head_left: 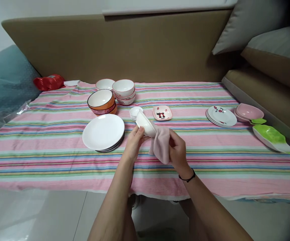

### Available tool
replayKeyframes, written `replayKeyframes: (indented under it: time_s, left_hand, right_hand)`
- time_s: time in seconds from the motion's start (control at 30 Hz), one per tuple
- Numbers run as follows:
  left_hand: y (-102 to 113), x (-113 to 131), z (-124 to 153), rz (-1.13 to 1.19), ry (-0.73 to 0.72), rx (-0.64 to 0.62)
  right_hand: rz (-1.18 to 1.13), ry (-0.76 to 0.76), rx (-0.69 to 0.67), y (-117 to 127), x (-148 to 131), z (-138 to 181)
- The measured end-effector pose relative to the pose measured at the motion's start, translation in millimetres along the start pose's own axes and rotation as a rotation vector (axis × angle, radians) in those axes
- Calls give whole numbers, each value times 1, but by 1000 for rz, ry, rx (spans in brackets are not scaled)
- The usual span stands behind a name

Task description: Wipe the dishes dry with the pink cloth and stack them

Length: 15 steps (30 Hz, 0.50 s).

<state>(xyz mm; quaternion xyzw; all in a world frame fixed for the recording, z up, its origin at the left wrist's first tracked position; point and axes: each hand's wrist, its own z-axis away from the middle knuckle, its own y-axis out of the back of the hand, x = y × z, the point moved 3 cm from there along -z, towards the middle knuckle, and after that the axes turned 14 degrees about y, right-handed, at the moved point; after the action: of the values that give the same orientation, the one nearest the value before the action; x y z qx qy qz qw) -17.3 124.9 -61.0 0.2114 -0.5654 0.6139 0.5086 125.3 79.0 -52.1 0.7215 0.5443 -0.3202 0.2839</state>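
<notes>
Holding the tilted white bowl (145, 126), the left hand (134, 139) has its grip clasped on the near side, thumb showing, above the striped cover (64, 147). The right hand (179, 149) has its grip closed on a mauve cloth (162, 144), pressed to the bowl's right side. Just beyond, the small white dishes (134, 111) stand stacked, partly blocked by the bowl; the cat dish (162, 113) lies near. Leftward are white plates (103, 132), orange bowls (100, 99) and red-rimmed bowls (123, 87); well apart at right, flowered plates (221, 117), pink bowls (250, 111) and a green-and-white dish (271, 135). The cloth hides part of the bowl and some right fingers. The red bundle (50, 82) is hard to identify; darkness swallows the upper right corner.
</notes>
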Motion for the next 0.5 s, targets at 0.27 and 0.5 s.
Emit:
replayKeyframes:
  time_s: [0.27, 0.5]
  left_hand:
    - [-9, 1, 5, -85, 46, -107]
    - [-12, -2, 7, 19, 109, -130]
  right_hand:
    - [59, 200, -191, -7, -3, -3]
    - [84, 193, -149, -7, -5, 2]
